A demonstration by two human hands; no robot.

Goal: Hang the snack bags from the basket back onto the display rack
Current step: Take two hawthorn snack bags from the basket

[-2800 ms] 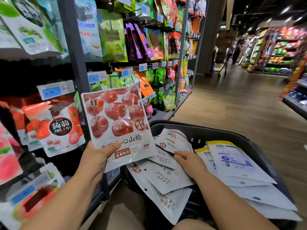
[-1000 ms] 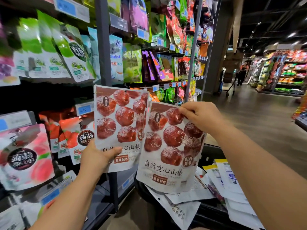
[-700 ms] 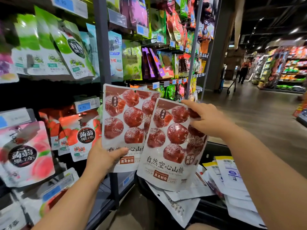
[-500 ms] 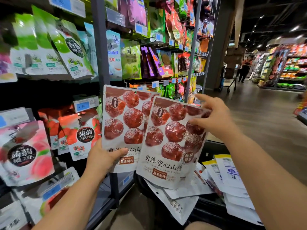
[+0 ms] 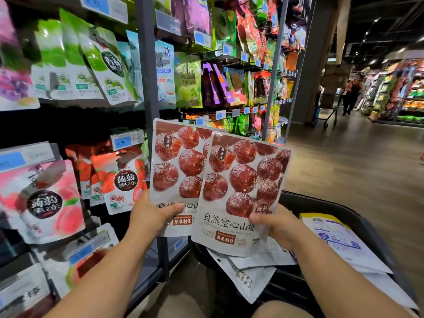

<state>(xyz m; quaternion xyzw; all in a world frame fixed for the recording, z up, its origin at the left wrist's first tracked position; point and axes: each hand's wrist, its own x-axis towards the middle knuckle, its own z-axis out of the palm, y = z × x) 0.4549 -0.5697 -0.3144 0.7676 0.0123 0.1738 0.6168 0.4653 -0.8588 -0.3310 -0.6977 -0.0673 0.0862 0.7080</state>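
Two white snack bags printed with red hawthorn balls are held upright in front of the display rack point(image 5: 146, 92). My left hand point(image 5: 152, 216) grips the bottom edge of the rear bag point(image 5: 176, 166). My right hand point(image 5: 278, 223) grips the lower right corner of the front bag point(image 5: 238, 191), which overlaps the rear one. Below them the black basket point(image 5: 325, 205) holds several more bags point(image 5: 250, 269) lying back side up, white and yellow-edged.
The rack's hooks carry green, pink, strawberry and peach jelly bags point(image 5: 40, 200) with blue price tags point(image 5: 124, 140). A grey upright post point(image 5: 146, 65) stands behind the held bags. The wooden aisle floor runs to the right, with people and a cart point(image 5: 348, 97) far off.
My right hand has shifted from the front bag's top right corner down to its lower right corner. Both bags now stand side by side, a little higher in view.
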